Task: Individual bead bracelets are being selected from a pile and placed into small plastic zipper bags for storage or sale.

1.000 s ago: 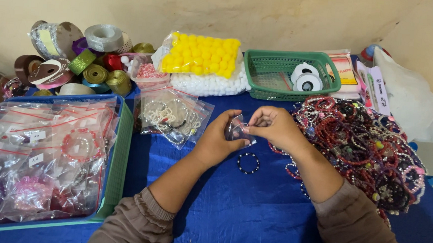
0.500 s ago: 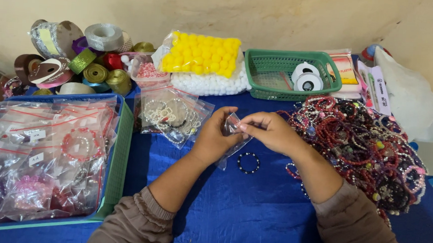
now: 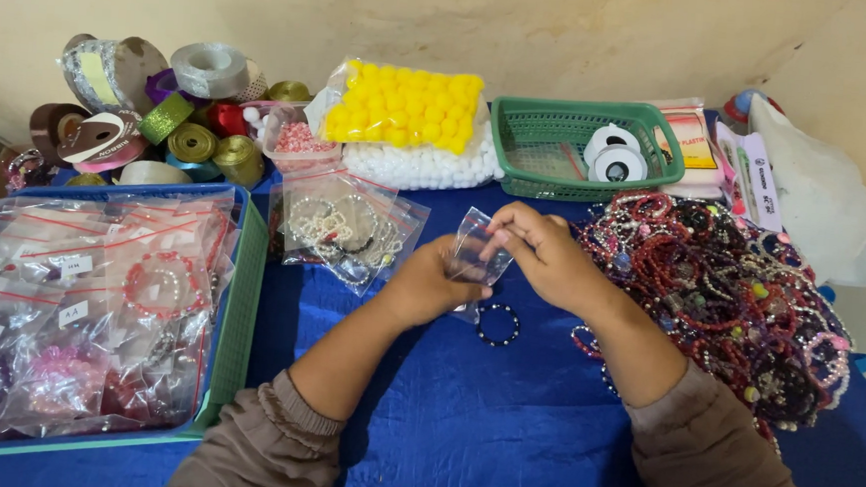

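small clear plastic bag [image 3: 476, 259] – empty, crumpled, upright, pinched between my fingers just above the bracelet | black-and-white beaded bracelet [image 3: 497, 325] – closed loop, lying flat on blue cloth [image 3: 463, 416], untouched, just below the bag

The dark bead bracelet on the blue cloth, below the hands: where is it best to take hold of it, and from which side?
Probably from above. The dark bead bracelet lies flat as an open ring on the blue cloth, so a pinch across its near arc, one fingertip inside the ring and one outside, should lift it. Its far edge lies close under the small clear bag that both hands hold.
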